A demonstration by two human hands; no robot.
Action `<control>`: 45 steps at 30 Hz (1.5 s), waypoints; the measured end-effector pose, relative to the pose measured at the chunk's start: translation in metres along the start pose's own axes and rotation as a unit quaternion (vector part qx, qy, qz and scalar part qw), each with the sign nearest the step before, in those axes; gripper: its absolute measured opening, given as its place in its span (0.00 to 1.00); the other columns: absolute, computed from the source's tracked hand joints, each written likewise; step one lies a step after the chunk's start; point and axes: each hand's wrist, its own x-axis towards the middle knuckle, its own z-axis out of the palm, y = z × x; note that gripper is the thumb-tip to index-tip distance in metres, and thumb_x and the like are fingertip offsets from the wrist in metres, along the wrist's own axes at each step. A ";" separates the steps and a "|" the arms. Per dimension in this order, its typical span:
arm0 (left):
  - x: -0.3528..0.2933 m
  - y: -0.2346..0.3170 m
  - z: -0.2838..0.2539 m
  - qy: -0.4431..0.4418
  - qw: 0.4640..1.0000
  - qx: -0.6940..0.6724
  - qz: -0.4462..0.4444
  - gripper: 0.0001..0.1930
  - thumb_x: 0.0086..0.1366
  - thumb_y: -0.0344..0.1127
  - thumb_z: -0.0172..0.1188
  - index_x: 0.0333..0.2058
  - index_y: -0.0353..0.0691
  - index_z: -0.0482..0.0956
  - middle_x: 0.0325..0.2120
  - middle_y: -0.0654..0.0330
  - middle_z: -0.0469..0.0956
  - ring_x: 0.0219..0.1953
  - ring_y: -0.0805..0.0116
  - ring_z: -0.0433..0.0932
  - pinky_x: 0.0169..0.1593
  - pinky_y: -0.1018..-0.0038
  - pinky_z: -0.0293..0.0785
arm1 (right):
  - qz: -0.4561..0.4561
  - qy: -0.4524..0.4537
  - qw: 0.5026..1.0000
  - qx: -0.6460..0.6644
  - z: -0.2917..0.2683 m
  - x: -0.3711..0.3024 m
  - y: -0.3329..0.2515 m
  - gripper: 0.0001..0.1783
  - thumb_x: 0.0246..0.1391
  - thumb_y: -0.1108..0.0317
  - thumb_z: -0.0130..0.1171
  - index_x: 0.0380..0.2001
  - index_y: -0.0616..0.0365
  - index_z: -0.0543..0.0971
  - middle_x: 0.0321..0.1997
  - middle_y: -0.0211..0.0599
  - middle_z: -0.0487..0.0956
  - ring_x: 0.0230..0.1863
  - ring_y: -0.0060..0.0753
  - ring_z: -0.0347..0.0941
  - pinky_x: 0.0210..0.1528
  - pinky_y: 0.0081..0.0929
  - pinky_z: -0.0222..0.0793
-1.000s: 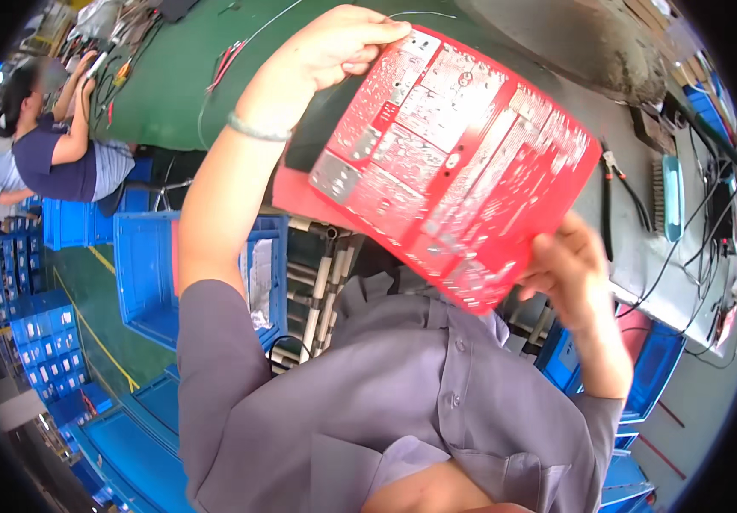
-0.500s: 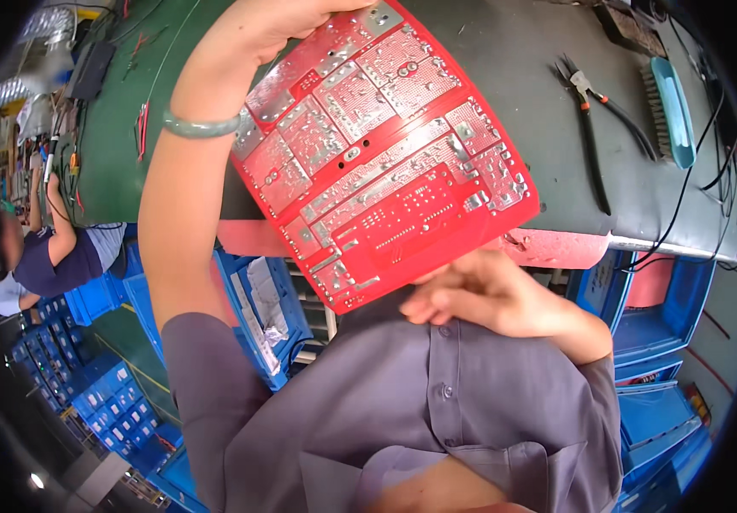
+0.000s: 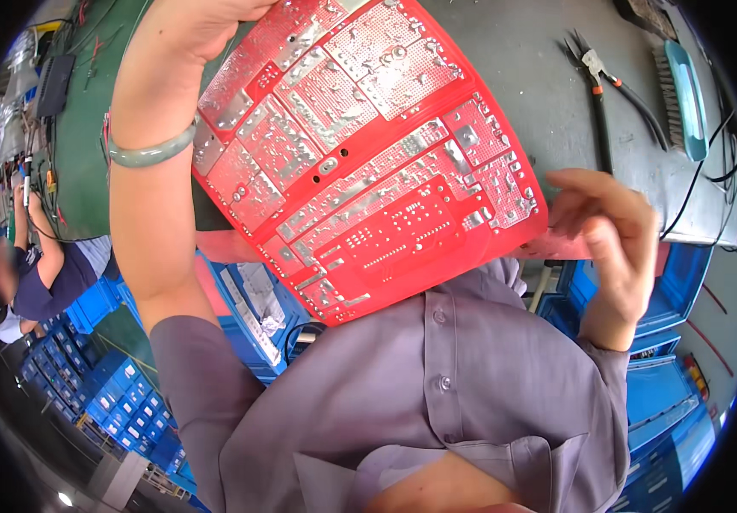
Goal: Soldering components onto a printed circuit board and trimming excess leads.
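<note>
A large red circuit board [image 3: 334, 175] is tilted in front of me, its soldered side with silver pads and solder blobs turned up. My left hand [image 3: 206, 24] holds it by the upper left edge; the fingertips are partly hidden behind the board and cut off by the picture's top. A green bangle [image 3: 153, 150] circles that wrist. Beside the board's right corner is my right hand [image 3: 615, 235], open with fingers bent and apart, and nothing in it. Whether a fingertip touches the board edge I cannot tell.
Cutting pliers [image 3: 603, 94] with black handles and a blue brush [image 3: 685, 103] lie on the grey bench mat [image 3: 522, 51] at right. Cables run along the far right. Blue bins [image 3: 253, 316] stand below the bench edge. At far left a person [image 3: 52, 265] works.
The board has come nearer and shifted left with my left hand. My right hand has moved from below the board up to its right side.
</note>
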 end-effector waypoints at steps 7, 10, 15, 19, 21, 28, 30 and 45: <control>0.000 0.009 0.003 -0.014 0.999 0.042 0.006 0.16 0.63 0.40 0.59 0.23 0.34 0.83 0.08 0.77 0.60 0.12 0.87 0.48 0.18 0.81 0.42 | 0.178 0.016 0.957 0.230 0.035 -0.008 0.005 0.29 0.61 0.66 0.55 0.60 0.73 0.65 0.29 0.44 0.82 0.20 0.27 0.78 0.22 0.18 0.74; 0.007 0.014 0.013 -0.059 0.994 0.085 0.023 0.15 0.61 0.39 0.60 0.20 0.35 0.83 0.09 0.73 0.66 0.12 0.84 0.54 0.19 0.81 0.48 | 0.172 -0.011 0.944 0.282 0.046 -0.018 0.005 0.29 0.62 0.66 0.53 0.62 0.71 0.63 0.34 0.44 0.82 0.23 0.28 0.79 0.22 0.18 0.75; 0.024 0.011 0.031 -0.100 0.986 0.108 0.074 0.15 0.59 0.38 0.60 0.17 0.37 0.81 0.13 0.66 0.74 0.16 0.78 0.66 0.22 0.78 0.58 | 0.209 0.052 0.912 0.349 0.053 -0.030 0.024 0.28 0.63 0.66 0.52 0.62 0.70 0.63 0.33 0.44 0.82 0.26 0.27 0.79 0.22 0.17 0.74; 0.024 0.014 0.029 -0.086 0.989 0.119 0.020 0.15 0.59 0.39 0.60 0.17 0.37 0.80 0.12 0.66 0.73 0.15 0.78 0.65 0.21 0.78 0.57 | 0.167 0.046 0.963 0.205 0.040 -0.030 0.020 0.23 0.65 0.65 0.49 0.58 0.70 0.69 0.29 0.40 0.81 0.25 0.24 0.77 0.27 0.18 0.73; 0.025 0.016 0.028 -0.087 0.987 0.132 0.002 0.15 0.59 0.39 0.60 0.17 0.38 0.81 0.11 0.67 0.72 0.14 0.78 0.63 0.21 0.78 0.56 | 0.063 0.128 0.987 0.076 0.025 -0.023 0.020 0.19 0.66 0.66 0.50 0.53 0.69 0.74 0.31 0.37 0.81 0.31 0.21 0.77 0.33 0.18 0.73; 0.032 0.017 0.032 -0.068 0.985 0.156 -0.042 0.16 0.60 0.38 0.59 0.16 0.37 0.81 0.10 0.67 0.70 0.12 0.78 0.59 0.19 0.77 0.53 | -0.088 0.242 0.786 -0.562 -0.061 0.019 0.063 0.33 0.54 0.57 0.64 0.63 0.49 0.69 0.63 0.42 0.71 0.63 0.38 0.67 0.61 0.33 0.63; 0.031 0.015 0.030 -0.115 0.983 0.142 0.013 0.15 0.60 0.39 0.59 0.18 0.36 0.80 0.10 0.69 0.69 0.13 0.79 0.60 0.19 0.77 0.54 | -0.082 0.190 0.823 -0.529 -0.077 0.026 0.065 0.35 0.52 0.58 0.65 0.63 0.48 0.68 0.65 0.41 0.69 0.66 0.44 0.63 0.66 0.36 0.57; 0.026 0.021 0.024 -0.159 0.975 0.154 -0.009 0.16 0.63 0.40 0.58 0.20 0.36 0.81 0.13 0.68 0.72 0.16 0.79 0.63 0.23 0.79 0.59 | -0.145 -0.010 0.802 -0.579 -0.129 0.056 0.056 0.24 0.60 0.72 0.52 0.61 0.56 0.68 0.65 0.44 0.65 0.65 0.49 0.63 0.64 0.36 0.59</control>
